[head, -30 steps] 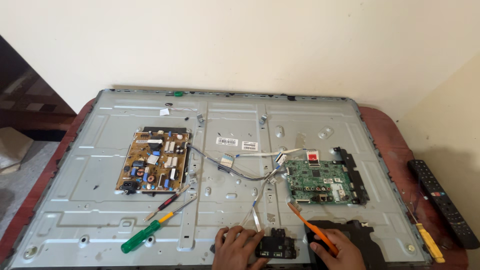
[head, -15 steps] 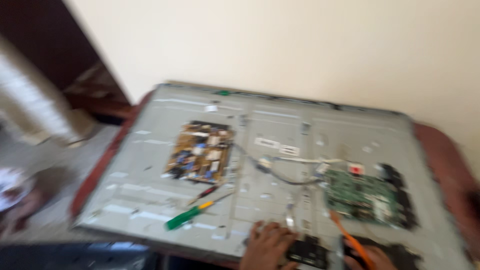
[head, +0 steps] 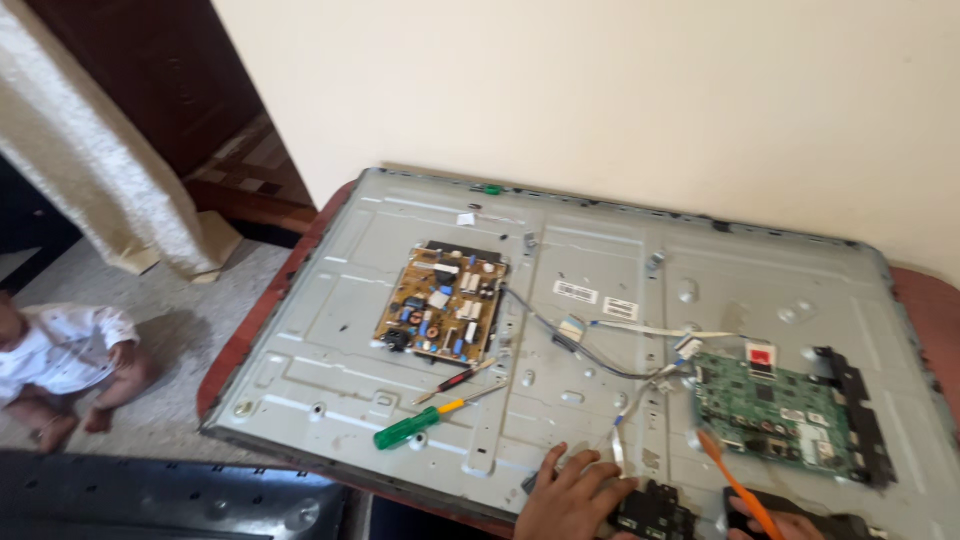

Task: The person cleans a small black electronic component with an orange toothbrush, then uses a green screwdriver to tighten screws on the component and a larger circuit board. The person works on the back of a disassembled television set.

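Left hand (head: 572, 497) flat on small black module (head: 655, 512) at near edge of grey metal panel (head: 330, 350), fingers together. Right hand (head: 775, 522) mostly cropped, wrapped around orange tool (head: 735, 482), tip just beside green board (head: 775, 410). Green-handled screwdriver (head: 408, 428) loose on panel, below brown board (head: 442, 302).

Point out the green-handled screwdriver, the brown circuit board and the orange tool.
green-handled screwdriver (head: 408, 430), head view, on its green handle.
brown circuit board (head: 443, 303), head view, middle of the board.
orange tool (head: 735, 485), head view, on its orange shaft above the right hand (head: 775, 522).
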